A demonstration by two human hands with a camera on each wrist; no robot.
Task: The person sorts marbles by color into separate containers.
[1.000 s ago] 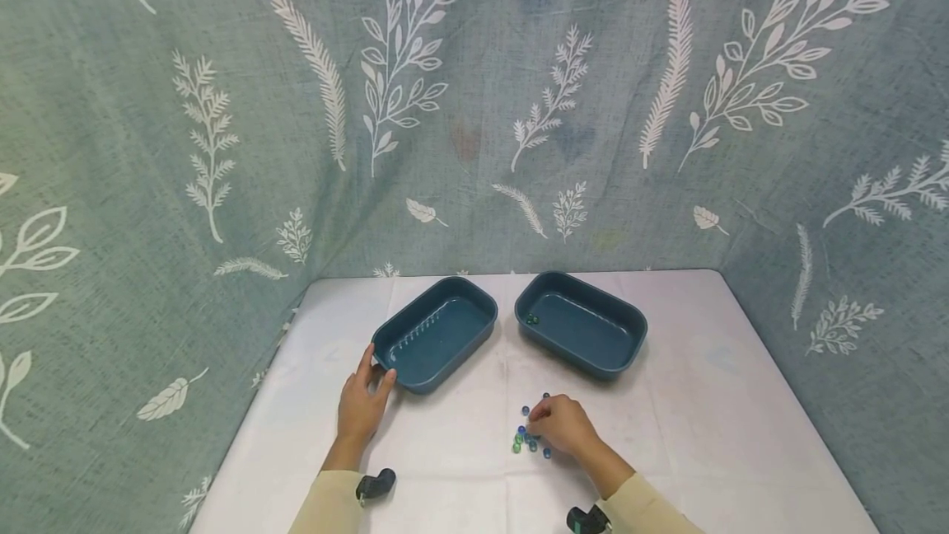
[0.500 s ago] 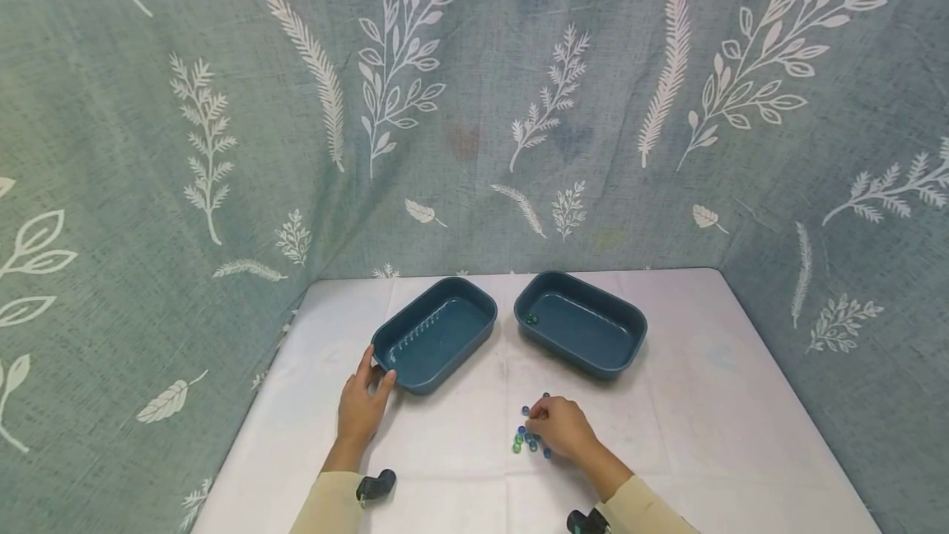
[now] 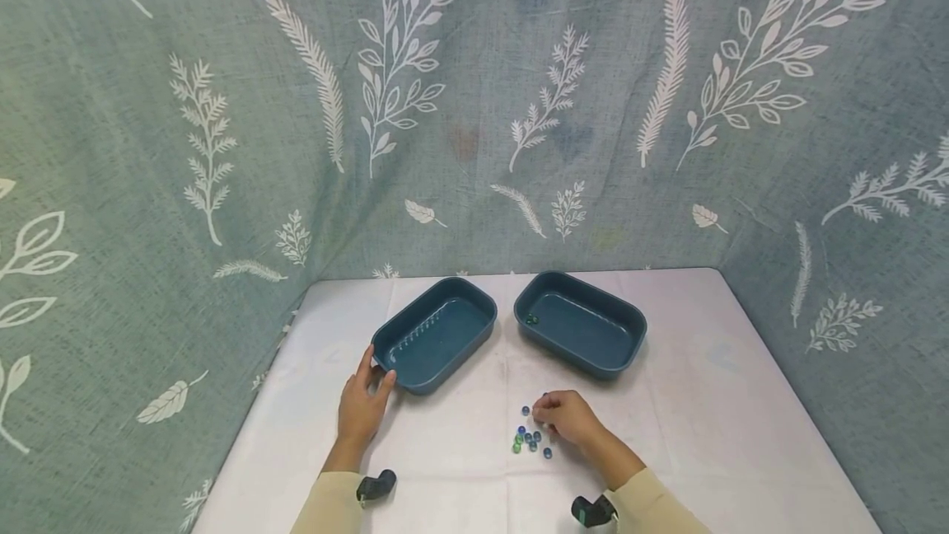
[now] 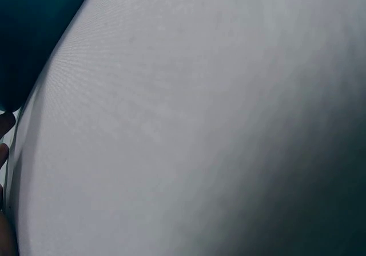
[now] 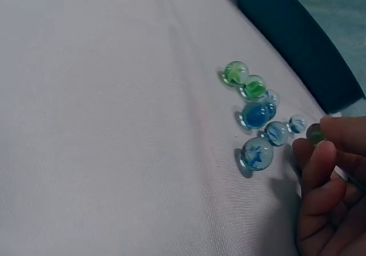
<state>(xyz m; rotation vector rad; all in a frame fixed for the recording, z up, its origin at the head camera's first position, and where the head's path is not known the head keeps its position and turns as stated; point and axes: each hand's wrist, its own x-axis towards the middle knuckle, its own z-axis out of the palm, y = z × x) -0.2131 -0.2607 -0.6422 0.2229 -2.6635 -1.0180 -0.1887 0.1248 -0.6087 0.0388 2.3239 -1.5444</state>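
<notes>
My right hand [image 3: 572, 419] is just above the white cloth, beside a loose group of glass marbles [image 3: 528, 437]. In the right wrist view its thumb and fingers pinch a dark marble with a green streak [image 5: 314, 132]. Several blue marbles [image 5: 255, 114] and two green marbles [image 5: 235, 74] lie near these fingers. My left hand [image 3: 362, 406] touches the near left corner of the left blue tray [image 3: 423, 388], its thumb and fingers spread around the corner from outside. The left wrist view catches only a few fingertips [image 4: 4, 124] at the tray's side.
A second dark blue tray [image 3: 593, 328] stands at the back right, with a few green marbles [image 3: 532, 320] in its left end. White cloth [image 3: 704, 427] covers the table. A leaf-patterned curtain [image 3: 474, 122] rises behind and at both sides.
My right hand has lifted slightly and shifted up and right from the marble group, uncovering marbles beneath it. The left hand and both trays have stayed in place.
</notes>
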